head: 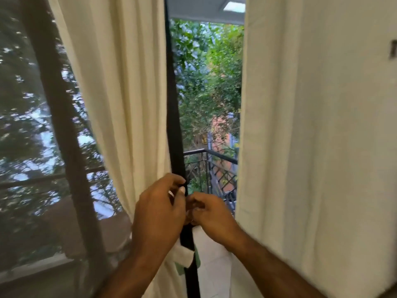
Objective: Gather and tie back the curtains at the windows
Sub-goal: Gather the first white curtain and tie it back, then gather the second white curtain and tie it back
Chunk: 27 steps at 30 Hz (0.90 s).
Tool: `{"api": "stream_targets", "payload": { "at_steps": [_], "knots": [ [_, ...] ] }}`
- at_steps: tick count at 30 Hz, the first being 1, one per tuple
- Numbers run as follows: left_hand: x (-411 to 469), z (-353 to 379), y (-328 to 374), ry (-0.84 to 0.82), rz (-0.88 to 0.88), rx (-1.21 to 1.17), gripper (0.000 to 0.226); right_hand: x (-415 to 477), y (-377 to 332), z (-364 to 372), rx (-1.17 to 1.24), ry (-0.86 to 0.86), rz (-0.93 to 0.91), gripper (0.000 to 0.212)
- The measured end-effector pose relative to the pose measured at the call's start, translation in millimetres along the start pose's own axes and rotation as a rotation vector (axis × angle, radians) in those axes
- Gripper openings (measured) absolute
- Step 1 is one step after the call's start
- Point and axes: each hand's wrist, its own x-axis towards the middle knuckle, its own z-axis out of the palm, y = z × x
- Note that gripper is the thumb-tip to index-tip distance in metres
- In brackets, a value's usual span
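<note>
The left cream curtain (120, 100) hangs gathered toward its lower end beside a black door frame (174, 117). A white tie band (182, 253) wraps it just below my hands, with a green piece (179, 265) under it. My left hand (159, 214) is in front of the gathered curtain, its fingertips pinched on a thin white strip of the tie. My right hand (211, 214) meets it fingertip to fingertip with its fingers curled; what it pinches is hidden. The right cream curtain (311, 136) hangs loose and straight.
Between the curtains an open gap shows a balcony with a black metal railing (214, 168) and green trees beyond. A screened window (32, 125) with a dark frame fills the left. The white tiled floor (214, 272) lies below.
</note>
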Motion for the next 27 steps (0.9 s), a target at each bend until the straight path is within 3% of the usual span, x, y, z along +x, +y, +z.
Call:
{"api": "stream_targets", "payload": {
  "at_steps": [4,8,12,15,18,21,24,27],
  "knots": [
    [29,32,28,-0.019,0.02,-0.223,0.017,-9,-26,-71,0.054,0.211,0.001,0.032],
    [45,82,69,-0.071,0.066,-0.347,0.009,-30,-36,-178,0.061,0.573,-0.064,0.029],
    [60,135,124,-0.096,0.191,-0.408,0.011,-40,-21,-292,-0.02,0.939,-0.077,0.023],
    [84,181,168,-0.092,0.297,-0.384,0.024,-27,-2,-376,-0.109,1.064,-0.042,0.021],
    [122,232,216,-0.09,0.31,-0.296,0.057,-1,15,-450,-0.229,1.074,0.009,0.023],
    [154,276,253,-0.063,0.277,-0.208,0.089,27,24,-498,-0.371,0.996,0.048,0.065],
    [177,310,276,-0.1,0.211,-0.166,0.111,55,25,-531,-0.277,0.906,0.036,0.087],
    [193,335,284,-0.104,0.237,-0.091,0.116,82,28,-549,-0.128,0.71,0.037,0.084]
  ]
}}
